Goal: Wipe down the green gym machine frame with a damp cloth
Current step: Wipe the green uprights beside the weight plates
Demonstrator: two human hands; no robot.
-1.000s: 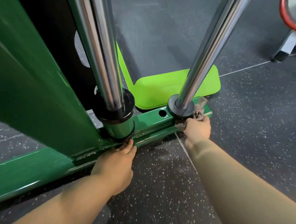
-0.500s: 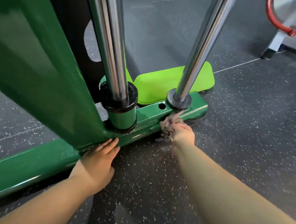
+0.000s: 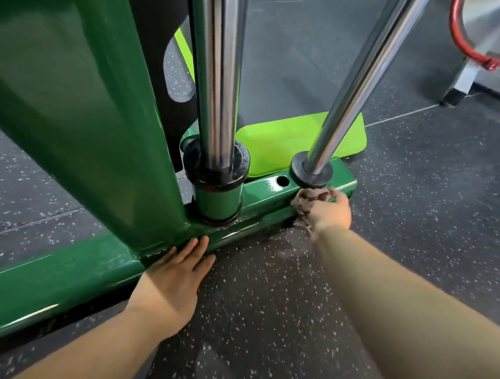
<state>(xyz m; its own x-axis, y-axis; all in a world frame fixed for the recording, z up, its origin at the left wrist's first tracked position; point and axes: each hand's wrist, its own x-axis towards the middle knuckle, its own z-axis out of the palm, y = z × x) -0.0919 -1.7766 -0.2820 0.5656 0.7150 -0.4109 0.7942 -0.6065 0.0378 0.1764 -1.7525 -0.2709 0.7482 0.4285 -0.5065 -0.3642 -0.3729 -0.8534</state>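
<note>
The cloth (image 3: 308,200) — soft, limp, judged easiest kept wadded in the palm — is gripped by the right hand (image 3: 330,214) against the low rail of the frame (image 3: 73,274) near its end, while the left hand (image 3: 172,276) is laid flat, fingers straight, against that rail.

Your right hand (image 3: 331,214): fingertips are buried in the bunched cloth (image 3: 307,199) and smeared by blur. Part of the cloth is tucked under your palm. At upper left, the green upright (image 3: 80,125) runs out of the top and left edges. The base bar (image 3: 59,280) is cut at the left edge. The upright chrome rod (image 3: 216,75) and slanted chrome rod (image 3: 367,67) leave the top edge. The lime plate (image 3: 284,141) sits partly behind bar and rods. At upper right, the red handle (image 3: 460,33) is cut off at the top edge.
</note>
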